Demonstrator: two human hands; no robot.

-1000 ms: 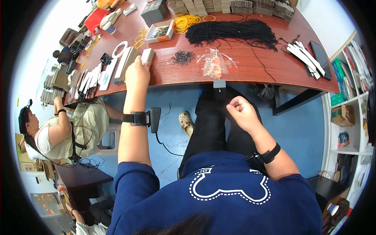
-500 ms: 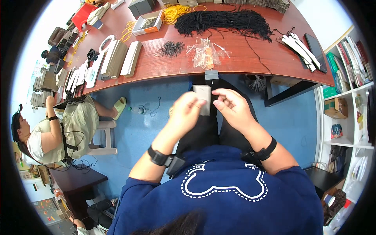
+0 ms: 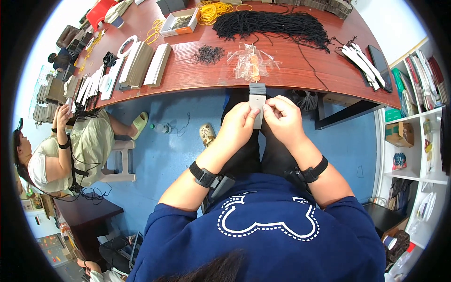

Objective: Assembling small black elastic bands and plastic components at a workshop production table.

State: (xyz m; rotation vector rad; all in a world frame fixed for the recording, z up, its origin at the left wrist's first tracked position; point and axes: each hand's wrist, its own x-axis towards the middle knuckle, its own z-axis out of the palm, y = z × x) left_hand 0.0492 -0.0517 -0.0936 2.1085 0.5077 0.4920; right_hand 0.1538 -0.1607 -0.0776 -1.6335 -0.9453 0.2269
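Note:
Above my lap, just off the table's near edge, a pale grey card tag (image 3: 257, 102) with a small hole near its top is pinched in both hands. My left hand (image 3: 238, 123) grips its left side between thumb and fingers, closed. My right hand (image 3: 284, 117) closes on its right edge with thumb and fingertips. Directly beyond the tag, a stack of dark grey pieces (image 3: 257, 88) juts out at the table edge. Clear plastic wrapping (image 3: 246, 65) with an orange strip lies on the tabletop behind it.
The red-brown table (image 3: 188, 80) carries a small black pile (image 3: 209, 55), a bundle of black cords (image 3: 272, 26), stacked card strips (image 3: 157, 65), a box of small parts (image 3: 180, 22) and white strips (image 3: 361, 63). At left sits a co-worker (image 3: 51, 162); shelves (image 3: 413, 141) stand right.
The tag has moved right, in line with the dark grey stack. My right fingers, loosely apart beside it before, now hold its edge. The co-worker's hands have shifted too.

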